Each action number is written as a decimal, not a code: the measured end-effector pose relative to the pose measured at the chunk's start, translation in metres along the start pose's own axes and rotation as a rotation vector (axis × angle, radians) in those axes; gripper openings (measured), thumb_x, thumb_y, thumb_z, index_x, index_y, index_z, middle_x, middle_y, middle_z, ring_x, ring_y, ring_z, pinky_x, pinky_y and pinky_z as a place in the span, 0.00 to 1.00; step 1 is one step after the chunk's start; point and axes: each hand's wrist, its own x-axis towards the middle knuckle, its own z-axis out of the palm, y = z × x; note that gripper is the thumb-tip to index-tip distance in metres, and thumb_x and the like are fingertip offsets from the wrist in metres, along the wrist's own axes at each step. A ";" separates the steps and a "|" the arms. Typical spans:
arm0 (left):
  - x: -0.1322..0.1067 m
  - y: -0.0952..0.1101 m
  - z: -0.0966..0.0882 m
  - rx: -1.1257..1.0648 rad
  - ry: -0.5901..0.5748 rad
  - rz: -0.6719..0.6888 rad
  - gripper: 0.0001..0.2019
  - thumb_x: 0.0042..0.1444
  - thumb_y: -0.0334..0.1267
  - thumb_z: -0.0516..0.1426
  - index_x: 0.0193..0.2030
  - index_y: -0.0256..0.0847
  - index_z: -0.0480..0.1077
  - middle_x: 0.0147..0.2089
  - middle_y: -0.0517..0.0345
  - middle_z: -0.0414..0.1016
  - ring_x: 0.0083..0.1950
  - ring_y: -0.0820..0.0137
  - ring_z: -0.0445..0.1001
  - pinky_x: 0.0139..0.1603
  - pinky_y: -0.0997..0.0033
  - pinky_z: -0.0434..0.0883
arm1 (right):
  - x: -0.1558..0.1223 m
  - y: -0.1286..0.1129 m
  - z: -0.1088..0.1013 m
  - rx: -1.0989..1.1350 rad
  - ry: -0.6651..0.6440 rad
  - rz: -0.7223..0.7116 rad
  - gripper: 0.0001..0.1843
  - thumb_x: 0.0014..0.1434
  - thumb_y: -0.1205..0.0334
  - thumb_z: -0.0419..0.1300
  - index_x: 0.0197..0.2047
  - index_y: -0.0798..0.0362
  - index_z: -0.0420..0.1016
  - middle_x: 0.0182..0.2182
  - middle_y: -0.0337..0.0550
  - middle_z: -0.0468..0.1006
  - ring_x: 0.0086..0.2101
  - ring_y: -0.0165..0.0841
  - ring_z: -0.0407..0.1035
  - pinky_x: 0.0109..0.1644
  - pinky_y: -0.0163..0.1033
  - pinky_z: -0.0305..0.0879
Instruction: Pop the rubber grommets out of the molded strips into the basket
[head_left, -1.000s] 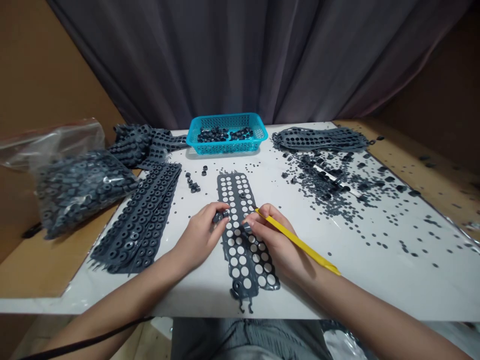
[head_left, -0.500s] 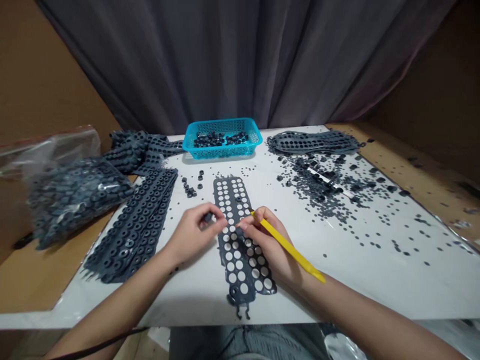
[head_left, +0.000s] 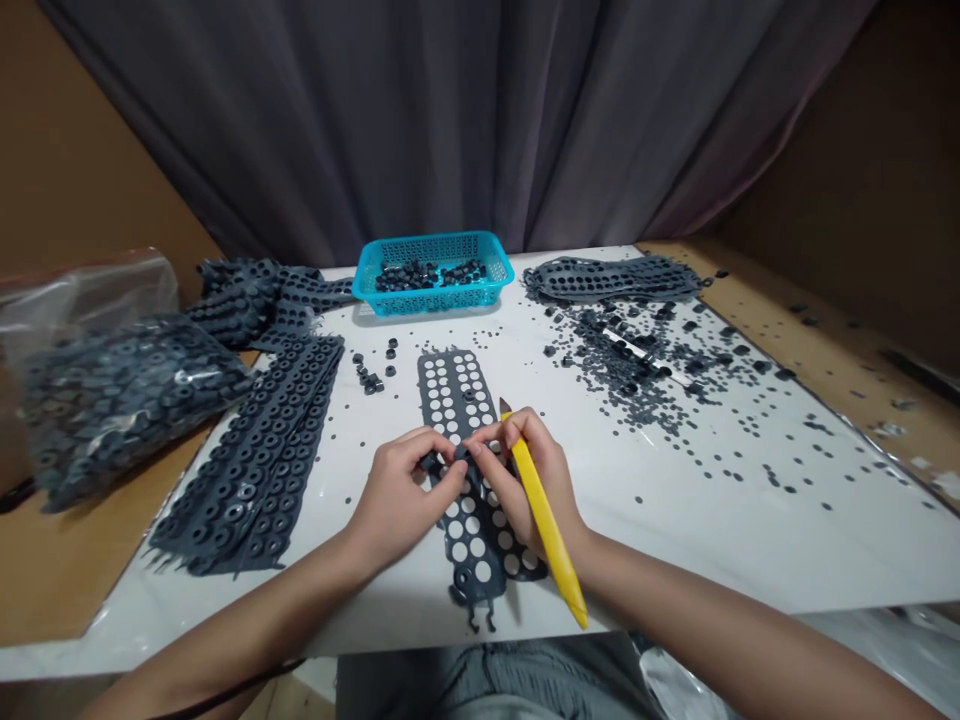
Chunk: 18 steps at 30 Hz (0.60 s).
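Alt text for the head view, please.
The left hand and right hand meet over a small dark rubber piece on a holed rubber strip on a white table; the right grips a yellow pointed tool. A blue basket of rubber pieces sits behind.

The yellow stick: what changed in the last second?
The left hand and right hand have come together over the holed strip, meeting on a small dark piece. The yellow stick swung round, its blunt end now toward the person. The blue basket stayed put.

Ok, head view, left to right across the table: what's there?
Bag of rings → ring strip → loose rings → punched strip → scrap pile
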 end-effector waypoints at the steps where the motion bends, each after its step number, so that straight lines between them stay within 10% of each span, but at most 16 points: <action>1: 0.000 0.000 0.000 -0.010 0.000 -0.004 0.04 0.54 0.33 0.55 0.29 0.39 0.68 0.30 0.61 0.72 0.32 0.73 0.69 0.34 0.75 0.64 | 0.000 0.000 0.000 -0.006 -0.003 0.002 0.15 0.57 0.65 0.59 0.31 0.49 0.52 0.31 0.35 0.76 0.31 0.30 0.67 0.37 0.36 0.59; 18: 0.000 -0.020 -0.001 0.101 0.048 0.051 0.07 0.55 0.43 0.56 0.34 0.42 0.70 0.37 0.60 0.74 0.37 0.71 0.72 0.35 0.76 0.66 | 0.001 0.004 0.001 -0.083 -0.006 -0.011 0.16 0.51 0.66 0.59 0.32 0.48 0.51 0.30 0.36 0.77 0.28 0.31 0.66 0.35 0.37 0.60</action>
